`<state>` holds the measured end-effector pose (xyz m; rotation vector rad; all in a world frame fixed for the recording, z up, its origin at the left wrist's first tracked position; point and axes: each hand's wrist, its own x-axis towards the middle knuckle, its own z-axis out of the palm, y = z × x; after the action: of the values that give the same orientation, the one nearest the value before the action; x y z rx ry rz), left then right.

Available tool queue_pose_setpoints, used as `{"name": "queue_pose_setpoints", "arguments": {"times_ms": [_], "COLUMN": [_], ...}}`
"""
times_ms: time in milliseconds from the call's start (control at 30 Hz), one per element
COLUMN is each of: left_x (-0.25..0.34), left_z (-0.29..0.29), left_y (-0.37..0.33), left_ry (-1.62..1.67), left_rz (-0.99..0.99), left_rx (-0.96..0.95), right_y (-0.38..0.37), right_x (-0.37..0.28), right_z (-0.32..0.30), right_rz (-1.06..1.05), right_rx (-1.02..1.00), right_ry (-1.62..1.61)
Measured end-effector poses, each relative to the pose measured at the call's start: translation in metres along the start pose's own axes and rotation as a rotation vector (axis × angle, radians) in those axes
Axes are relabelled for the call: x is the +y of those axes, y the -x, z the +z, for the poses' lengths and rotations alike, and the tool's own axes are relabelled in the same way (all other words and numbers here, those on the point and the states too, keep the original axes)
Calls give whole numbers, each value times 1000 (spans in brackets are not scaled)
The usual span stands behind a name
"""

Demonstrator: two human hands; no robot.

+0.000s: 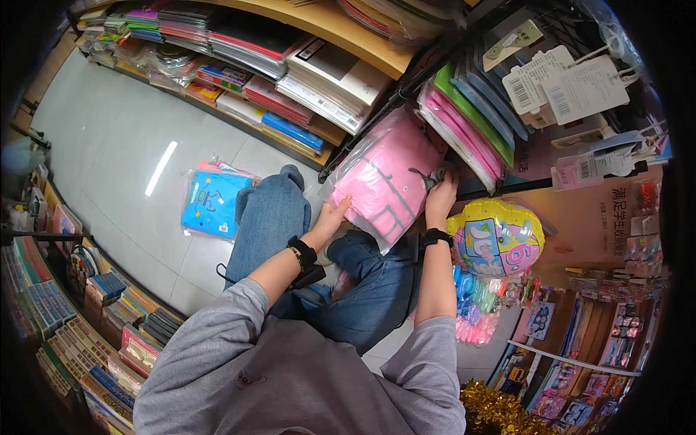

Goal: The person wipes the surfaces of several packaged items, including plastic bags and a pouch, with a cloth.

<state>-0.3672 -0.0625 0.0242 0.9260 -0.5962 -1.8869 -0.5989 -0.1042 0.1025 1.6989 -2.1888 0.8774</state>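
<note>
A pink folded fabric item in a clear plastic bag [384, 177] is tilted in front of me, with dark grey lines across it. My left hand [330, 223] pinches its lower left edge, thumb on top. At its right edge my right hand [441, 199] is closed, beside a small dark grey piece [435, 176] that partly hides the fingers. What that grey piece is, I cannot make out. Just right of the pink package hang several bagged flat items [464, 130] in pink, white, green and blue. Black bands sit on both wrists.
Blue packages [210, 203] lie on the grey tiled floor [109, 145] left of my knee. Shelves of paper and notebooks [290, 80] run along the far side. A yellow balloon-like package [496, 238] stands near my right forearm; gold tinsel [500, 413] is at lower right.
</note>
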Motion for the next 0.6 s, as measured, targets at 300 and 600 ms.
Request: {"name": "queue_pose_setpoints", "arguments": {"times_ms": [300,600], "left_x": [-9,-3], "left_z": [-2,8], "left_y": [-3,0], "left_ry": [19,-77], "left_rz": [35,91], "left_rx": [-12,34], "right_y": [48,116], "right_x": [-8,9], "right_z": [-6,-22], "right_rz": [222,395], "right_rx": [-124,-432], "right_ry": [-32,-388]}}
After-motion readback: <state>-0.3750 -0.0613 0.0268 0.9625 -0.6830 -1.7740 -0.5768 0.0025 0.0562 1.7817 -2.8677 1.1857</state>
